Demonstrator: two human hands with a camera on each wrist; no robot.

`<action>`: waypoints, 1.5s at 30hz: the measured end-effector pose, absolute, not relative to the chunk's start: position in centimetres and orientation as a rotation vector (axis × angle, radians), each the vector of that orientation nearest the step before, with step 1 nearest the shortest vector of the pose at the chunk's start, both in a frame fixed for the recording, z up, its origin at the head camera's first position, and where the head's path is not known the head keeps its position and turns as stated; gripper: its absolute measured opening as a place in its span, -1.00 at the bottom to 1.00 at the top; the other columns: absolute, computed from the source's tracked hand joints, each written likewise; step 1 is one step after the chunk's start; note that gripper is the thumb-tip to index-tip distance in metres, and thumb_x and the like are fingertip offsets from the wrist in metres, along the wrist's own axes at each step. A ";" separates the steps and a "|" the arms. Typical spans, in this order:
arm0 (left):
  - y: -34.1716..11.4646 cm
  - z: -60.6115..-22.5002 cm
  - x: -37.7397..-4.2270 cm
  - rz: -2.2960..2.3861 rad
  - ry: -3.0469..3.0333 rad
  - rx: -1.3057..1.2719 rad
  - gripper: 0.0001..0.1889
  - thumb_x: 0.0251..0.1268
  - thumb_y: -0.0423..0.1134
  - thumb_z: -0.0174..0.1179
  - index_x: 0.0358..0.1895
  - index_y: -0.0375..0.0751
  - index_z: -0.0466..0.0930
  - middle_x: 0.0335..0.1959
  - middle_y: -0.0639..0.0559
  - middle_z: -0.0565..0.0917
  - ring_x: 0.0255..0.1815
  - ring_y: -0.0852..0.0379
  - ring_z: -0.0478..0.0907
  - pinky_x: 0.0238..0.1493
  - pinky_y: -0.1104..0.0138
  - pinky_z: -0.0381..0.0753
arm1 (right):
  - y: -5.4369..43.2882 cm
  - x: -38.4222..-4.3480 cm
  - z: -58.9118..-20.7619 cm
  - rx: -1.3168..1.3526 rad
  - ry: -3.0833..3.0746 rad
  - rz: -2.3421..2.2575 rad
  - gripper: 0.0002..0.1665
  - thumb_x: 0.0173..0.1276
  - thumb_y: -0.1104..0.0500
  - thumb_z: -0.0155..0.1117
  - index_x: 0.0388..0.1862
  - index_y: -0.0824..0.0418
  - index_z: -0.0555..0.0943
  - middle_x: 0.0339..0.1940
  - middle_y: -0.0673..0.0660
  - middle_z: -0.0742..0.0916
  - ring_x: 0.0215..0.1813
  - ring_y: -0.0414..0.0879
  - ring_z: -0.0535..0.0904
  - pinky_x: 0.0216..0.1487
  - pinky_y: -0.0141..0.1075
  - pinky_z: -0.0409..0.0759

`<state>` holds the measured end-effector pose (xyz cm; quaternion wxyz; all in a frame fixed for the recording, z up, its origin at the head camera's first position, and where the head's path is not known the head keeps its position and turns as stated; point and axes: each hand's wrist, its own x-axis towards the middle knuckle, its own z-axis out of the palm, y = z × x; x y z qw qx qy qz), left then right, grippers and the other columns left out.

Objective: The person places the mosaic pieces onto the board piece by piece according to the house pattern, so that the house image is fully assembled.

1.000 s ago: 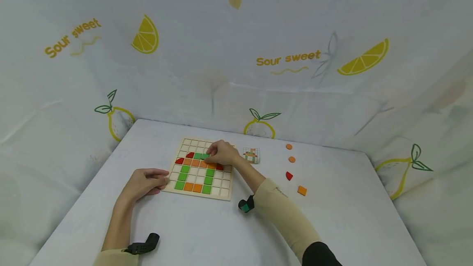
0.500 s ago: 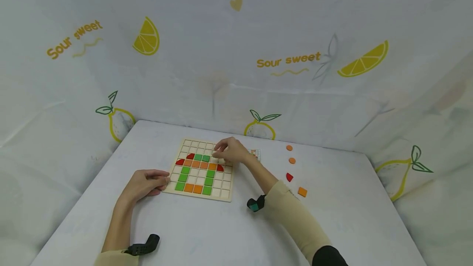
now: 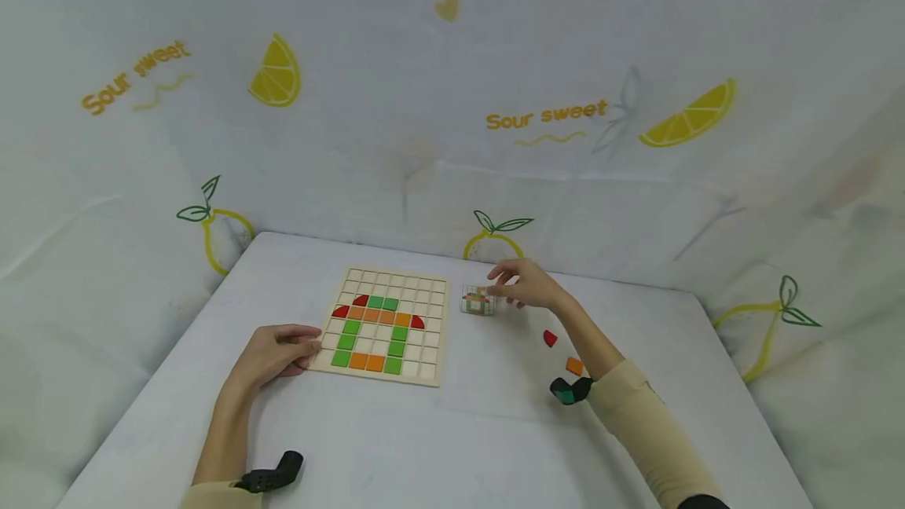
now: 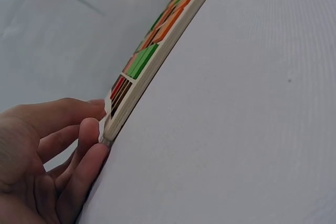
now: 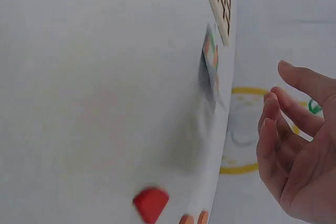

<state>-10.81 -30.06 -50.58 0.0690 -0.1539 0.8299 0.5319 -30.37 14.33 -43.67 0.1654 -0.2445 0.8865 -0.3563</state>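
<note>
A pale wooden grid board (image 3: 417,289) lies on the table, with green square tiles (image 3: 346,342), orange square tiles (image 3: 359,360) and red quarter-round tiles (image 3: 418,323) set in its cells. At its left edge, my left hand (image 3: 283,352) holds the board's near-left corner between curled fingers, seen close in the left wrist view. My right hand (image 3: 526,285) hovers at the right edge of a small pattern card (image 3: 477,303), fingers loosely bent with nothing between them. In the right wrist view, that hand (image 5: 299,145) is apart from the card (image 5: 211,59).
Right of the card lie a loose red piece (image 3: 550,338) and an orange square tile (image 3: 575,366), close to my right forearm. Two orange discs (image 5: 186,219) show at the bottom of the right wrist view. A lemon-print cloth (image 3: 396,100) hangs behind the table.
My right hand has left the board's green tiles and moved right, past the card. The green tiles there now lie uncovered. My left hand stays at the board's corner.
</note>
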 end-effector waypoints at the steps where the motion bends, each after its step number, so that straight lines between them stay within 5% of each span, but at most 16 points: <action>1: -30.1 -50.5 -10.8 1.592 2.509 -0.455 -0.52 0.46 -0.11 0.42 0.31 -0.30 0.70 -0.29 0.03 0.77 -0.36 0.20 0.67 -0.32 0.39 0.78 | 15.4 -30.4 -43.6 -0.663 2.526 -1.012 -0.53 0.52 0.06 0.47 0.23 0.33 0.68 -0.02 0.28 0.74 -0.26 0.12 0.72 -0.34 -0.30 0.72; 5: -30.1 -50.2 -10.8 1.582 2.528 -0.424 -0.55 0.48 -0.18 0.38 0.32 -0.32 0.69 -0.30 -0.01 0.69 -0.37 0.17 0.65 -0.37 0.37 0.77 | 19.5 -30.4 -43.7 -0.553 2.512 -1.003 -0.50 0.55 0.02 0.42 0.28 0.32 0.66 0.02 0.29 0.74 -0.22 0.18 0.71 -0.30 -0.27 0.74; 11: -30.7 -49.8 -11.4 1.529 2.513 -0.351 -0.57 0.46 -0.29 0.34 0.33 -0.32 0.68 -0.15 -0.06 0.67 -0.33 0.14 0.68 -0.34 0.34 0.79 | 24.3 -29.5 -44.1 -0.470 2.468 -0.994 -0.43 0.59 -0.05 0.36 0.36 0.31 0.60 0.10 0.33 0.75 -0.15 0.02 0.71 -0.16 -0.23 0.80; 24: -31.3 -49.8 -12.2 1.555 2.400 -0.405 -0.51 0.44 -0.31 0.39 0.39 -0.32 0.64 -0.14 -0.07 0.67 -0.31 0.17 0.74 -0.30 0.32 0.84 | 27.9 -27.0 -45.8 -0.353 2.384 -1.022 -0.36 0.58 -0.09 0.36 0.45 0.26 0.57 0.27 0.32 0.73 -0.08 -0.01 0.69 -0.06 -0.22 0.78; 33: -31.0 -49.7 -11.9 1.562 2.404 -0.438 -0.54 0.46 -0.32 0.37 0.38 -0.31 0.64 -0.18 -0.06 0.68 -0.35 0.18 0.73 -0.34 0.30 0.84 | 28.4 -26.2 -47.1 -0.331 2.376 -1.008 -0.51 0.58 -0.03 0.37 0.32 0.22 0.65 0.01 0.16 0.70 -0.17 -0.07 0.59 -0.27 -0.35 0.64; 45: -30.7 -49.7 -11.7 1.592 2.397 -0.497 -0.53 0.48 -0.29 0.36 0.40 -0.29 0.64 -0.15 -0.04 0.68 -0.34 0.21 0.74 -0.35 0.30 0.84 | 28.2 -25.5 -47.9 -0.350 2.391 -1.060 -0.54 0.51 0.09 0.46 0.25 0.30 0.66 -0.11 0.14 0.66 -0.18 -0.06 0.60 -0.29 -0.35 0.63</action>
